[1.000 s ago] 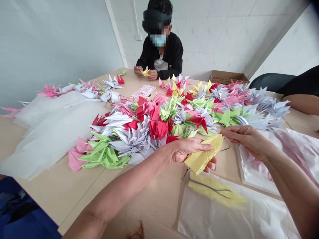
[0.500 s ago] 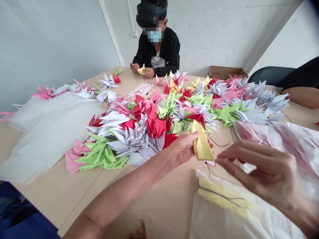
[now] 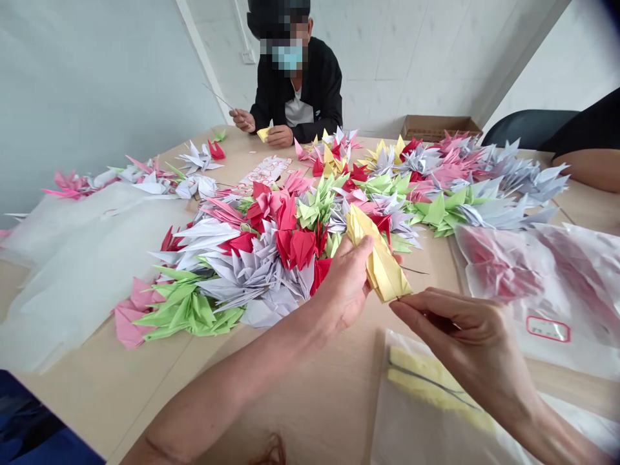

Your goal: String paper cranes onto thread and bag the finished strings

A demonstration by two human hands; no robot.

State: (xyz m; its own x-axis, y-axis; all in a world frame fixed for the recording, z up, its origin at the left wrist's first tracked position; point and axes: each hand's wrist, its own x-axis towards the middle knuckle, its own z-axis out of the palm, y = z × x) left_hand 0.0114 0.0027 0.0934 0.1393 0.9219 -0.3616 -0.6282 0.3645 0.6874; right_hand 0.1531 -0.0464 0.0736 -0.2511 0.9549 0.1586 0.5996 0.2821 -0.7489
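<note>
**Q:** Hands?

**A:** Left hand [image 3: 341, 284] is closed around a yellow origami crane [image 3: 380, 261], thumb and fingers curled on it. Right hand [image 3: 455, 329] is almost closed, its fingertips [image 3: 394, 305] pinched at the crane's lower tip. Any thread in that pinch? Too thin to tell.

**Q:** Where's the crane?

**A:** Held above the tabletop [image 3: 310, 400] on the near side, just in front of a big heap of red, green, lavender and pink paper cranes [image 3: 261, 258].

**Q:** What's around it?

**A:** Near right, a clear plastic bag [image 3: 421, 387] with yellow paper inside. Further right, a bag of pink paper [image 3: 504, 271] with a red-bordered label [image 3: 547, 329]. On the left, stacked clear plastic sheets [image 3: 82, 258]. Far side, a co-worker in a black jacket [image 3: 314, 90] holds a small yellow crane [image 3: 263, 134] and a long thin needle [image 3: 217, 97]. Far right, a cardboard box [image 3: 436, 127].
</note>
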